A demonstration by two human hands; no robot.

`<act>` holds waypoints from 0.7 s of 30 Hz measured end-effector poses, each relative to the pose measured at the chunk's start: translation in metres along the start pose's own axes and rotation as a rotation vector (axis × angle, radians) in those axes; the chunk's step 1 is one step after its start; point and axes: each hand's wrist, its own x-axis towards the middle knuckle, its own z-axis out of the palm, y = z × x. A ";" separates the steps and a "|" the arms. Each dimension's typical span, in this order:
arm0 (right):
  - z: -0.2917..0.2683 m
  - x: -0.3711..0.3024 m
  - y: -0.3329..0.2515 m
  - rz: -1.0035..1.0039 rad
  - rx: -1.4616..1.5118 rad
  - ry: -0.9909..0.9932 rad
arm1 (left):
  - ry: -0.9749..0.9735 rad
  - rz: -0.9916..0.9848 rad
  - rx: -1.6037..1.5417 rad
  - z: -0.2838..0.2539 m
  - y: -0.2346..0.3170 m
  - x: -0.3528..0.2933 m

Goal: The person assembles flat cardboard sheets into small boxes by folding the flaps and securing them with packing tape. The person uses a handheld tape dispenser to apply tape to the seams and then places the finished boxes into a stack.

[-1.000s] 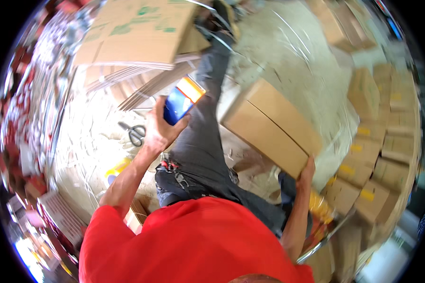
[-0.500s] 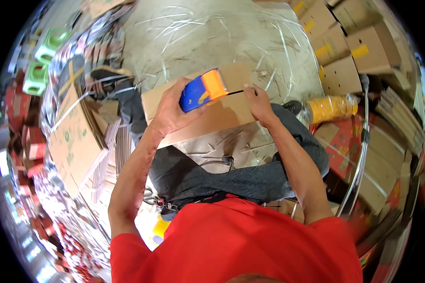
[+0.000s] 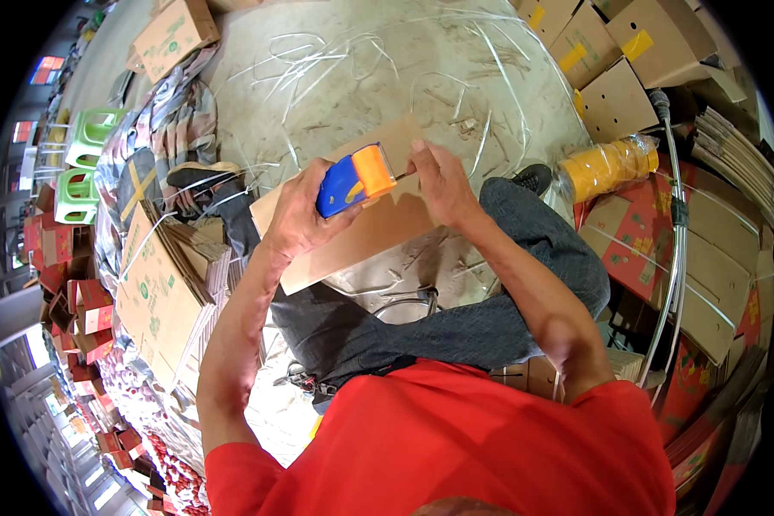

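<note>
My left hand [image 3: 294, 213] is wrapped round a blue and orange tape dispenser [image 3: 342, 186], with its orange end toward the right. At that end, the fingers of my right hand [image 3: 443, 182] pinch a thin dark strip [image 3: 406, 175], seen almost edge-on. The strip bridges the short gap between the dispenser and my fingertips. Beneath both hands is a plain brown piece of cardboard [image 3: 385, 232], tilted up toward the far right. Its far edge is partly hidden by my hands, and I cannot tell whether it is a sheet or a box.
My legs in dark trousers [image 3: 439, 331] lie around the cardboard. At left are stacked flattened cartons [image 3: 159, 297] and green plastic stools [image 3: 77, 196]. To the right sit wrapped yellow tape rolls [image 3: 606, 170], a metal pole [image 3: 679, 206] and cartons [image 3: 615, 99]. Loose white straps [image 3: 318, 60] litter the floor.
My right hand has come closer to the dispenser, and the visible dark strip is shorter. The cardboard has turned, its right end swinging away from me. The whole view has shifted slightly.
</note>
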 end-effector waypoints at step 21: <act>0.018 -0.002 0.014 0.182 0.321 -0.103 | 0.027 0.117 0.039 0.002 0.015 0.009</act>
